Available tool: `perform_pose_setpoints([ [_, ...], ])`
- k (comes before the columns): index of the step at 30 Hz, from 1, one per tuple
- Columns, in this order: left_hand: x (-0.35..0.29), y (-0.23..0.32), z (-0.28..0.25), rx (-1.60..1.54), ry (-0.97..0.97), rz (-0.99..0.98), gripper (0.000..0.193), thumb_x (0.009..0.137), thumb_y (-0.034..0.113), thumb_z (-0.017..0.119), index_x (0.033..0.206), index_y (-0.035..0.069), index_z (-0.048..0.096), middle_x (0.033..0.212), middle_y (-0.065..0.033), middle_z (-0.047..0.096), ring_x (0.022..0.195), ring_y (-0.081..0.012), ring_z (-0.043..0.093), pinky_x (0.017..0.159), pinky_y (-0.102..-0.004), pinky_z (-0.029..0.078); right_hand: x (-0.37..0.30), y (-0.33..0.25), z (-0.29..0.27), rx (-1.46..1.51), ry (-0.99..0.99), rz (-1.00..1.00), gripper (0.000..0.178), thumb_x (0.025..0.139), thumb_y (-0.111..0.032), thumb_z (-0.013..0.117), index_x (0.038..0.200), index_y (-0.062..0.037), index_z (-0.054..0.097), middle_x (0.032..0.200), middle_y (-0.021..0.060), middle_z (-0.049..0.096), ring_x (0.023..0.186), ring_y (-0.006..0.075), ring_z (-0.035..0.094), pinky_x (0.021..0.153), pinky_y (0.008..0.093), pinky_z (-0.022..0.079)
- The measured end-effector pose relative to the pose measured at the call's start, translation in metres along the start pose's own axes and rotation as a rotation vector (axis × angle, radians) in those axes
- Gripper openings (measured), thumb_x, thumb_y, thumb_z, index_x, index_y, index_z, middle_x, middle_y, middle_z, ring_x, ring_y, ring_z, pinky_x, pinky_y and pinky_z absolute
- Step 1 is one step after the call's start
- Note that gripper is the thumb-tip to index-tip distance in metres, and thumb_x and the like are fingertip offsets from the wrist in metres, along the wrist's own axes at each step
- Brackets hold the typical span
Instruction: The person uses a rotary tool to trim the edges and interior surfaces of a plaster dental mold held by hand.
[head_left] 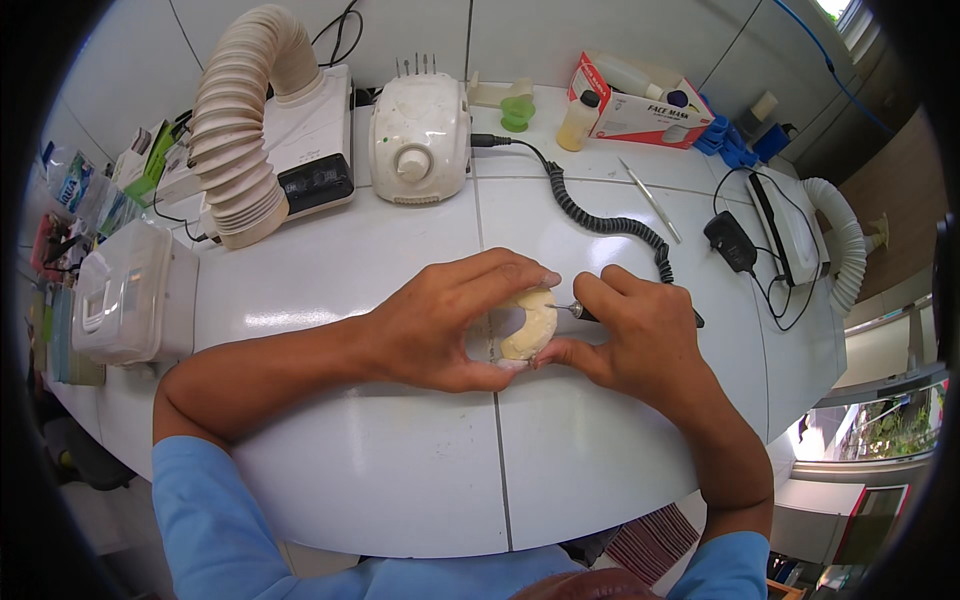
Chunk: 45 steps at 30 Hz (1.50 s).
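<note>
A cream-coloured, horseshoe-shaped dental plaster model is held over the middle of the white table. My left hand grips it between the thumb below and the fingers above. In my right hand is a rotary handpiece, its thin metal bit touching or very near the model's right side. The right thumb rests against the model's lower edge. Much of the handpiece is hidden by my fingers. A coiled black cord runs from behind my right hand to the white control box.
At the back left stands a ribbed white suction hose on its unit. A clear plastic case sits at left. Behind are a green cup, a small bottle and a red-white box. A slim tool and a black adapter lie right.
</note>
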<state>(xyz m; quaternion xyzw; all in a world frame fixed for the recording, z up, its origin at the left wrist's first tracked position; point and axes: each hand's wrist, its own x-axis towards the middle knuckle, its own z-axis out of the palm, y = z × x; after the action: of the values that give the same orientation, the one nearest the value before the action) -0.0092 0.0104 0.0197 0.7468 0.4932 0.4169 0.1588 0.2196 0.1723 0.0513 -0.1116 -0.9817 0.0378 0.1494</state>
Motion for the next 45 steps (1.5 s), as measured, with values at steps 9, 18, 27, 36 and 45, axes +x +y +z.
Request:
perform_pose_setpoints([
  [9, 0.0002, -0.0009, 0.0006, -0.008, 0.005, 0.001, 0.085, 0.077, 0.014, 0.095, 0.154, -0.001, 0.062, 0.141, -0.0220, 0.071, 0.128, -0.0376, 0.073, 0.109, -0.0444, 0.063, 0.0004, 0.0009, 0.0011, 0.009, -0.003, 0.010, 0.070, 0.079, -0.079, 0.088, 0.100, -0.0137, 0.074, 0.079, 0.0024, 0.064, 0.057, 0.0208, 0.067, 0.048, 0.0370, 0.048],
  [18, 0.0002, -0.0012, 0.0005, -0.009, 0.004, -0.007, 0.086, 0.076, 0.014, 0.096, 0.154, -0.001, 0.062, 0.141, -0.0216, 0.071, 0.128, -0.0375, 0.073, 0.109, -0.0443, 0.063, -0.0003, 0.0014, 0.0008, 0.014, -0.017, 0.018, 0.070, 0.078, -0.078, 0.088, 0.101, -0.0139, 0.074, 0.079, 0.0030, 0.065, 0.057, 0.0216, 0.068, 0.047, 0.0369, 0.048],
  [27, 0.0007, 0.0002, -0.0003, 0.001, 0.007, -0.007, 0.086, 0.076, 0.014, 0.096, 0.153, -0.001, 0.063, 0.140, -0.0215, 0.072, 0.127, -0.0374, 0.074, 0.108, -0.0441, 0.064, -0.0006, 0.0015, 0.0024, 0.021, -0.018, 0.023, 0.071, 0.077, -0.079, 0.088, 0.102, -0.0137, 0.074, 0.078, 0.0031, 0.065, 0.058, 0.0218, 0.068, 0.048, 0.0377, 0.048],
  [36, 0.0016, 0.0016, -0.0011, -0.004, 0.010, -0.009, 0.085, 0.076, 0.014, 0.096, 0.153, -0.001, 0.063, 0.139, -0.0212, 0.072, 0.128, -0.0374, 0.074, 0.109, -0.0439, 0.063, 0.0010, 0.0019, 0.0018, 0.019, -0.010, 0.024, 0.075, 0.077, -0.080, 0.088, 0.103, -0.0116, 0.073, 0.080, 0.0046, 0.066, 0.060, 0.0232, 0.070, 0.049, 0.0376, 0.050],
  [45, 0.0010, -0.0007, -0.0010, -0.004, 0.025, -0.006, 0.085, 0.076, 0.015, 0.096, 0.153, -0.001, 0.063, 0.139, -0.0217, 0.072, 0.128, -0.0376, 0.074, 0.109, -0.0442, 0.063, 0.0016, 0.0016, 0.0033, 0.028, 0.014, 0.013, 0.074, 0.077, -0.079, 0.089, 0.103, -0.0112, 0.072, 0.079, 0.0049, 0.064, 0.059, 0.0234, 0.069, 0.050, 0.0377, 0.050],
])
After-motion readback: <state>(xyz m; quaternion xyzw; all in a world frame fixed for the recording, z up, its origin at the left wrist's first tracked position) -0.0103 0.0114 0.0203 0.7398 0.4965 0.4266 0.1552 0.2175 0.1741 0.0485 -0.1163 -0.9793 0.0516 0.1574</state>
